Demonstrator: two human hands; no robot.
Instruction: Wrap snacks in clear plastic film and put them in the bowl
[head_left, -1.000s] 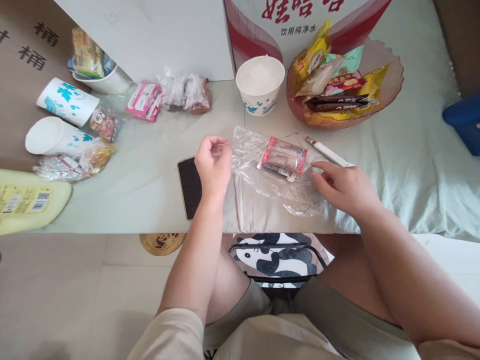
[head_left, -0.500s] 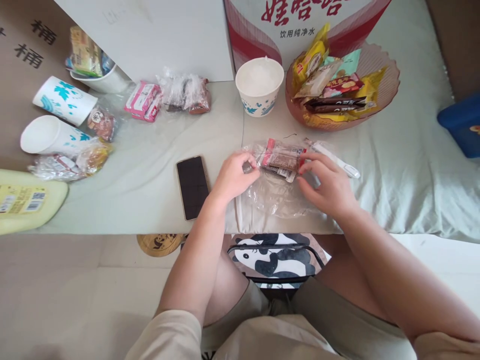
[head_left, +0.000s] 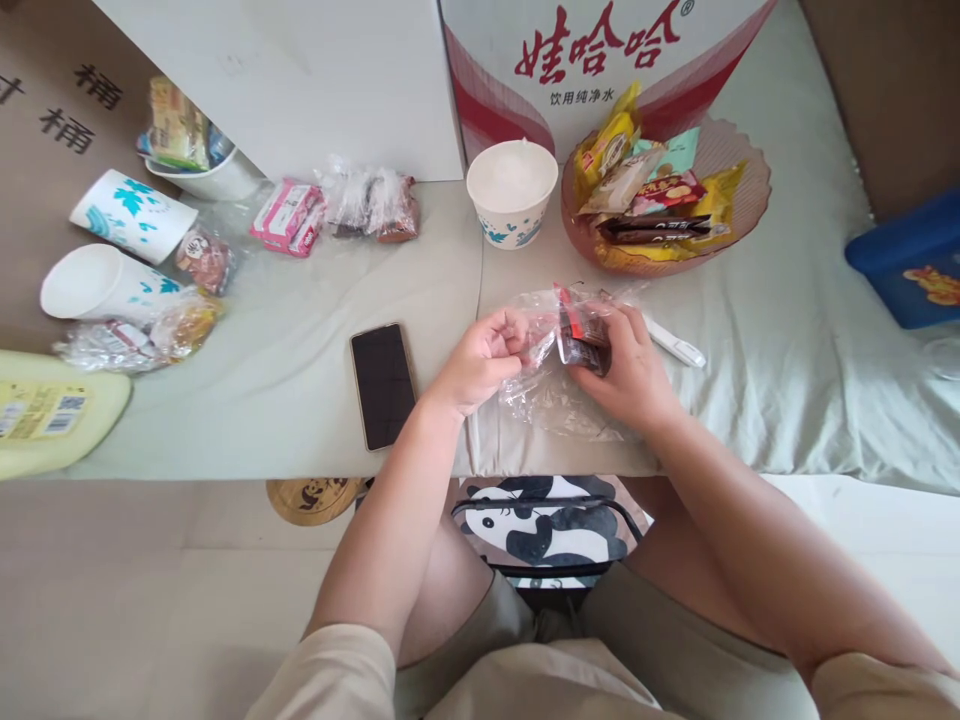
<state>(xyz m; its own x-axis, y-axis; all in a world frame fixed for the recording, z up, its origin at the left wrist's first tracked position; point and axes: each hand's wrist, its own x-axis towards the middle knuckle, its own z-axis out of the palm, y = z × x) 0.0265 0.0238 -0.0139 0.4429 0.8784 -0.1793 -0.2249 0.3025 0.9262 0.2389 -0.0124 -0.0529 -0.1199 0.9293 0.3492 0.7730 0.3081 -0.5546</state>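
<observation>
My right hand [head_left: 626, 370] is closed around small snack packets [head_left: 581, 335] with red and dark wrapping, gripping them by their right side. A clear plastic bag [head_left: 551, 400] lies crumpled around and beneath them. My left hand [head_left: 491, 360] pinches the bag's left edge, its fingers curled. Behind the right hand, a white pen-like object [head_left: 679, 345] lies on the cloth, partly covered. Left of my left hand is a black-screened phone [head_left: 383, 386].
A paper cup [head_left: 513, 205] and a pink glass bowl [head_left: 739, 215] of snacks stand behind the hands. Tipped paper cups [head_left: 82, 283], pink packs [head_left: 285, 215] and bagged snacks [head_left: 371, 205] lie at left. A Chinese-lettered carton [head_left: 570, 130] stands at the back.
My right hand has closed on the packets and tilted them up, a little to the right. My left hand now pinches and lifts the bag's edge. The view has shifted slightly.
</observation>
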